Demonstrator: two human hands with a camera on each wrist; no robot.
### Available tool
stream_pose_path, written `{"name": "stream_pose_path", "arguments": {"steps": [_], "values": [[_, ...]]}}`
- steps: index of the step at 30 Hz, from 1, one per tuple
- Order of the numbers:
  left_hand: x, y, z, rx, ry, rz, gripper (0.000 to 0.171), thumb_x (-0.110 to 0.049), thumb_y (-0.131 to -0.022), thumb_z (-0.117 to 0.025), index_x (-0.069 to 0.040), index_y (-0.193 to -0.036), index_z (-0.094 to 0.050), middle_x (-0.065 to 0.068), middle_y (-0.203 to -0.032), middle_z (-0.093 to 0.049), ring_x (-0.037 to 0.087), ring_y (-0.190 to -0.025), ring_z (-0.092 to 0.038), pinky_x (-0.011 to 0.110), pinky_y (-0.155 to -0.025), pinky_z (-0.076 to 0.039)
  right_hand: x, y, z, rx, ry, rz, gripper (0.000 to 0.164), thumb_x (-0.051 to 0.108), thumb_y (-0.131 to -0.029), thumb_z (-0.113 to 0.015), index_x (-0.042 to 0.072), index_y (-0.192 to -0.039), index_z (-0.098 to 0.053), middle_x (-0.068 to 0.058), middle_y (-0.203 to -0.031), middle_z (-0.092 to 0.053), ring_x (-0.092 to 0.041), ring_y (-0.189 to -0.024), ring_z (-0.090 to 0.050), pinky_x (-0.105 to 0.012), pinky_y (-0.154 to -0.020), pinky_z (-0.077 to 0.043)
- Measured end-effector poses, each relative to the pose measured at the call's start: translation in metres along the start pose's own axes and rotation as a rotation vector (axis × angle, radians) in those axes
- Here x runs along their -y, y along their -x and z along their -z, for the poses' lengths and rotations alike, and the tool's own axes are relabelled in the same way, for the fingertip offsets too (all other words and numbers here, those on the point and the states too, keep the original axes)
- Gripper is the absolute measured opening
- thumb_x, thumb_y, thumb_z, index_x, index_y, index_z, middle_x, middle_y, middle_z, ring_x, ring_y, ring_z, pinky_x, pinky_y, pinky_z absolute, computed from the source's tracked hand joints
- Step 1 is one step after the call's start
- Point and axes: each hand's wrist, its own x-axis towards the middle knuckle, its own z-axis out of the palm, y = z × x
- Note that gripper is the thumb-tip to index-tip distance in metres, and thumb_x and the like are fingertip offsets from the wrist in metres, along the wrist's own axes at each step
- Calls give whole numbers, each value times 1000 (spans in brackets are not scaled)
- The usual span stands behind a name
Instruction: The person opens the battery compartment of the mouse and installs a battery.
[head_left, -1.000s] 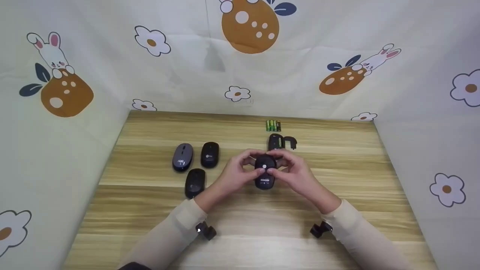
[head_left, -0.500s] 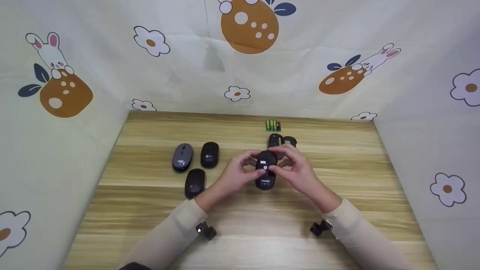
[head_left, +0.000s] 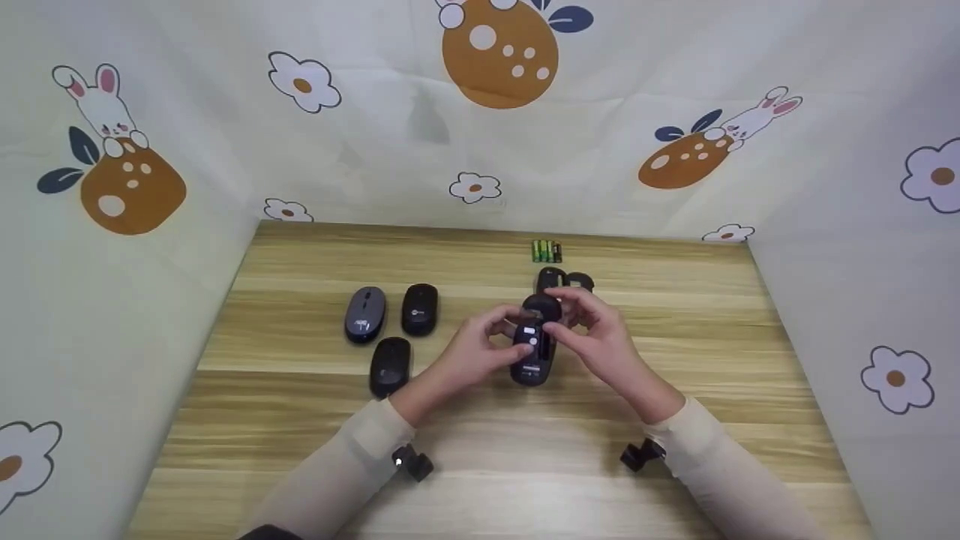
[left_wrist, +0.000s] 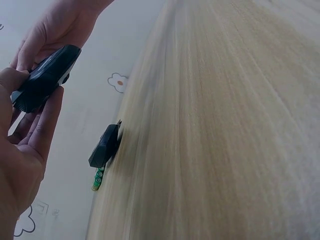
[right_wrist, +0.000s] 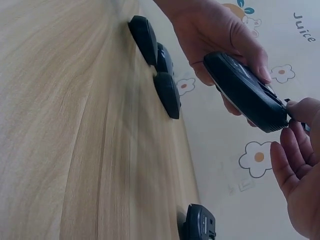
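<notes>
A black computer mouse point(head_left: 529, 369) is held underside up above the table, a white label and a slot showing on it. My left hand point(head_left: 480, 345) grips its left side with thumb and fingers. My right hand point(head_left: 598, 326) pinches a rounded black cover point(head_left: 541, 306) at the mouse's far end. The cover stands partly apart from the body, and an opening shows along the mouse's right side. In the right wrist view the mouse point(right_wrist: 245, 92) is tilted, with only a sliver of the cover visible at the right fingertips.
Behind the hands lie another black mouse point(head_left: 550, 279) and a loose black cover point(head_left: 580, 282), both partly hidden. Several green batteries point(head_left: 546, 251) lie in a row farther back. At left rest a grey mouse point(head_left: 365, 315) and two black mice, one upper point(head_left: 419, 309), one lower point(head_left: 390, 367).
The cover has come away from the mouse's far end in my right hand, moving away from me. The mouse has shifted slightly toward me, and its underside opening now shows.
</notes>
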Motion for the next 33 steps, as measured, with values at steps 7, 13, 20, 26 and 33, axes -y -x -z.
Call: {"name": "stream_pose_path", "arguments": {"steps": [7,13,20,26,33], "values": [[0,-1,0,-1,-7,0,48,-13,-96,-87,-10,-141,-70,4,-129,-73,23,-107,-74,52,-97,-64,1,0,1,-33,-60,-41,44,-5,-95,-83,2,-138,-74,-11,-94,-74,-17,-83,-66,-25,-76,-58],[-1,-1,-1,10,7,-28,47,-13,-97,-86,-11,-141,-71,4,-130,-74,24,-107,-74,54,-97,-63,2,-2,3,-56,-115,-65,45,-3,-96,-82,3,-139,-74,-18,-97,-75,-19,-85,-69,-26,-76,-59],[-3,-1,-1,1,9,-14,47,-11,-96,-86,-11,-141,-71,5,-127,-74,25,-107,-74,56,-98,-63,4,-3,8,-93,-148,-72,45,-9,-94,-81,-1,-138,-73,-17,-94,-74,-17,-81,-68,-23,-69,-58],[-4,-1,-1,1,19,3,48,-14,-97,-86,-11,-142,-70,5,-125,-75,27,-109,-73,58,-101,-61,2,-4,12,-97,-140,-82,45,-10,-94,-81,-3,-137,-73,-12,-91,-73,-15,-76,-66,-22,-64,-57],[-5,-1,-1,-14,29,16,48,-12,-96,-87,-11,-141,-70,5,-129,-73,29,-112,-73,57,-102,-61,1,-4,22,-86,-124,-109,44,-10,-94,-81,-3,-137,-73,-11,-90,-72,-13,-74,-65,-21,-63,-56]]}}
